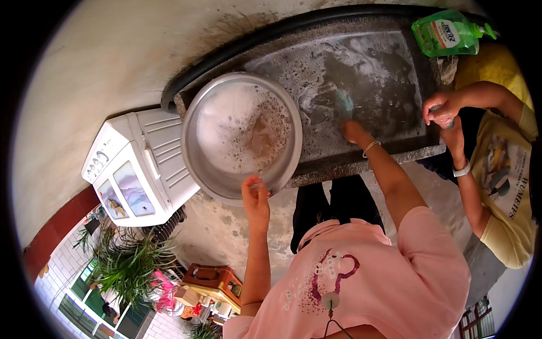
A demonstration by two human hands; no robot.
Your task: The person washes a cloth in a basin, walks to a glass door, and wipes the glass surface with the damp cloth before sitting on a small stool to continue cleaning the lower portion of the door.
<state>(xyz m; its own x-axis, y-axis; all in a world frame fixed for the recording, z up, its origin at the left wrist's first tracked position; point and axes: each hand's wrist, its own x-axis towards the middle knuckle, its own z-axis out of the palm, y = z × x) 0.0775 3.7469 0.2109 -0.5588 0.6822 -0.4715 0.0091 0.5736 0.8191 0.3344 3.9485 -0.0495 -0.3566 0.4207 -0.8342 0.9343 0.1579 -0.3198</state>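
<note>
My left hand (256, 199) is raised at the near rim of a large round metal basin (188, 148), fingers loosely bent and apart, with nothing seen in them. White suds and brownish water fill the basin. My right hand (355, 133) reaches down into a stone trough (370, 168) of grey, foamy water. Its fingers are closed at the near end of a blurred blue-green thing (344, 103) in the water, whose kind I cannot make out. A pale bracelet (371, 147) is on my right wrist.
A co-worker's hands (446, 110) meet around something small beyond the trough's right end. A green pump bottle (449, 34) lies at the far right corner. A white twin-tub washing machine (144, 164) stands left of the basin. A black hose (248, 40) runs along the far edge.
</note>
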